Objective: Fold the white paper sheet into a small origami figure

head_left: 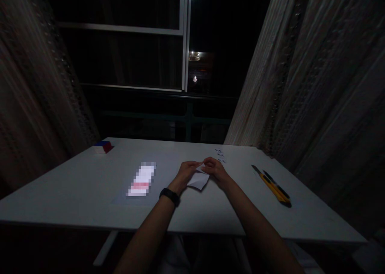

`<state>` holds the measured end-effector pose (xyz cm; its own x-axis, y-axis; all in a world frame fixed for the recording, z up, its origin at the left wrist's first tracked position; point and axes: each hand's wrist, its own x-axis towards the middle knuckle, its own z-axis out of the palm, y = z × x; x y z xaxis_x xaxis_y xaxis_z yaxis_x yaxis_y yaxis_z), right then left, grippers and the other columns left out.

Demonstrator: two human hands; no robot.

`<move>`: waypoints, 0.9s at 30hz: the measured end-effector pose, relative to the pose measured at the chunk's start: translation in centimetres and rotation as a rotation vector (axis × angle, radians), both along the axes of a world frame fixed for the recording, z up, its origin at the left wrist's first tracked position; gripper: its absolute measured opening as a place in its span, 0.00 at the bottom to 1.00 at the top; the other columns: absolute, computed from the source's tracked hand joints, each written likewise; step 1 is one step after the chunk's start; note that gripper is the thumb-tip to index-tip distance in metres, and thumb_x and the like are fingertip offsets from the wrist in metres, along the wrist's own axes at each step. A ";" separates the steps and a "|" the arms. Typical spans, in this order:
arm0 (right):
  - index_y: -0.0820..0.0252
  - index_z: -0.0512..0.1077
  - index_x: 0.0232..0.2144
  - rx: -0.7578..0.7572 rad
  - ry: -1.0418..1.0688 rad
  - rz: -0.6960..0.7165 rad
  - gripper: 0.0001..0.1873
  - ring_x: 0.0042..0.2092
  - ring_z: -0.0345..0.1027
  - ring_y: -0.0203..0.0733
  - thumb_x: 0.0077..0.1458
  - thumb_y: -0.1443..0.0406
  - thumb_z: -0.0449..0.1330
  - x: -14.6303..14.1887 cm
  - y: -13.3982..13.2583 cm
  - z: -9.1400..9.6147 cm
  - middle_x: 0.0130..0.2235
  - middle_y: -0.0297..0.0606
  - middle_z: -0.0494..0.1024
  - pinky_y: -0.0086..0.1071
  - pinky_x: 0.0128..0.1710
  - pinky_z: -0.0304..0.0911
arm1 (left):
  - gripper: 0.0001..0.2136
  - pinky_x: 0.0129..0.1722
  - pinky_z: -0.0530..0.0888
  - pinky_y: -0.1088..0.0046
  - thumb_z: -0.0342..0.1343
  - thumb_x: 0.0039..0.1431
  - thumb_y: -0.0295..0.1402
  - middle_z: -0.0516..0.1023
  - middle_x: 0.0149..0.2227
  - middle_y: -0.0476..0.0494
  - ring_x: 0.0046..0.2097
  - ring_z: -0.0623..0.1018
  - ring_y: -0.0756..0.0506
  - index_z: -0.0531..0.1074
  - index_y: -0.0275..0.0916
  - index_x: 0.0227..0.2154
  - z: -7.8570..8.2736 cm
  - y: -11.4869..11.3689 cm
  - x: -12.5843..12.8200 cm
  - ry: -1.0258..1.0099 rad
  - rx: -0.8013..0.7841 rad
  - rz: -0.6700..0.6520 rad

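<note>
A small piece of white paper [198, 180] with a crease or fold near its top is held between my two hands, just above the white table. My left hand [188, 170], with a black band on its wrist, pinches the paper's upper left part. Closed on the upper right part is my right hand [215, 170], its fingertips meeting those of the left. The fingers hide part of the paper's top edge.
A lit phone [142, 179] with a blurred screen lies left on a pale sheet [165, 185]. Right are a yellow utility knife [272, 187] and a black pen [276, 184]. A puzzle cube [103, 147] sits at the back left corner of the table [75, 189]. Small dark marks [220, 155] lie behind my right hand.
</note>
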<state>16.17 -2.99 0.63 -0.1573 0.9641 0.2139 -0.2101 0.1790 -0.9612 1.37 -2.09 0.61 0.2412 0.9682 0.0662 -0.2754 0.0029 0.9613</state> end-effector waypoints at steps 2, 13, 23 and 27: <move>0.59 0.69 0.25 -0.028 0.017 -0.009 0.16 0.25 0.64 0.35 0.30 0.62 0.69 0.0 0.0 0.0 0.24 0.30 0.73 0.29 0.27 0.55 | 0.15 0.24 0.63 0.76 0.66 0.35 0.37 0.75 0.22 0.43 0.23 0.70 0.51 0.76 0.30 0.25 0.0 -0.1 -0.1 -0.003 -0.005 0.018; 0.60 0.73 0.21 -0.066 0.027 -0.027 0.12 0.27 0.65 0.36 0.30 0.63 0.69 0.2 0.1 0.2 0.24 0.33 0.74 0.30 0.29 0.59 | 0.12 0.24 0.64 0.76 0.65 0.37 0.35 0.75 0.23 0.42 0.24 0.71 0.50 0.76 0.31 0.25 -0.4 0.3 -0.2 -0.027 -0.007 0.043; 0.60 0.72 0.20 0.005 -0.025 -0.035 0.11 0.26 0.65 0.37 0.33 0.61 0.67 0.1 0.5 0.0 0.23 0.33 0.74 0.32 0.29 0.59 | 0.11 0.22 0.63 0.76 0.65 0.36 0.33 0.74 0.21 0.43 0.21 0.70 0.51 0.76 0.32 0.24 -0.4 0.5 -0.2 0.035 0.021 0.072; 0.59 0.70 0.22 0.044 -0.034 -0.005 0.12 0.26 0.64 0.36 0.33 0.62 0.67 0.2 0.6 -0.4 0.24 0.33 0.73 0.31 0.28 0.57 | 0.13 0.22 0.62 0.76 0.66 0.35 0.36 0.74 0.21 0.43 0.21 0.69 0.51 0.76 0.31 0.23 -0.3 0.5 0.0 0.066 0.022 0.089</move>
